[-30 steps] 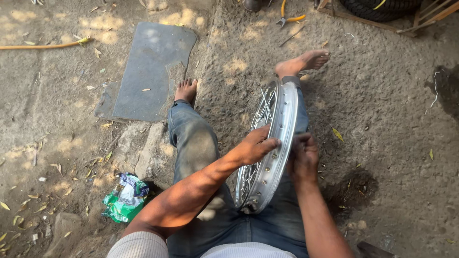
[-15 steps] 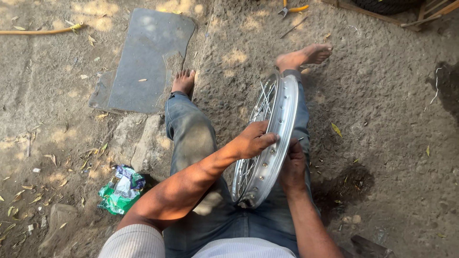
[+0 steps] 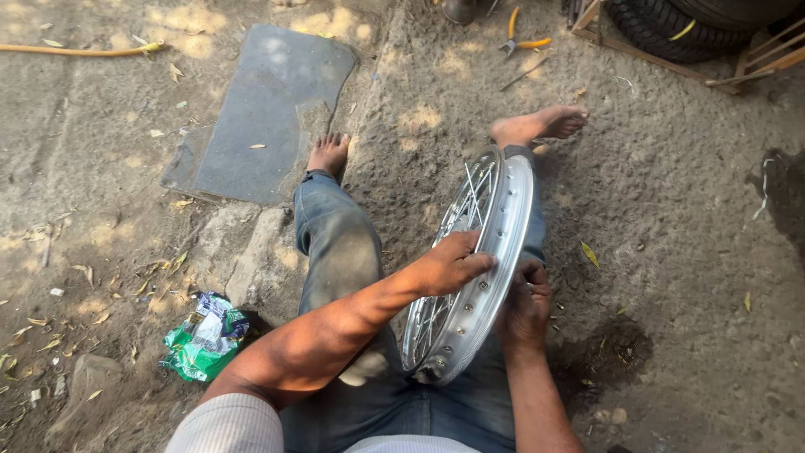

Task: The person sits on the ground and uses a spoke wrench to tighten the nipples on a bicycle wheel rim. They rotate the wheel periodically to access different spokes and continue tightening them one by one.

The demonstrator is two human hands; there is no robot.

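Note:
A shiny metal spoked wheel rim (image 3: 511, 226) stands on edge between my legs, leaning on my right leg. My left hand (image 3: 453, 262) lies across the spokes and the rim's inner edge, gripping it near its middle. My right hand (image 3: 524, 306) is on the rim's outer right side, fingers curled against the metal; whether a small tool is in it is hidden. I sit on dirt ground in jeans, with both bare feet (image 3: 329, 153) stretched forward.
A dark flat slab (image 3: 264, 109) lies ahead on the left. A crumpled green wrapper (image 3: 205, 337) sits by my left thigh. Orange-handled pliers (image 3: 524, 40) and a metal rod (image 3: 525, 75) lie ahead; tyres (image 3: 671, 29) and a wooden frame stand at the top right.
The view has shifted slightly. Both hands stay on the rim; my right hand has crept a little along its outer edge, and the rim appears turned slightly.

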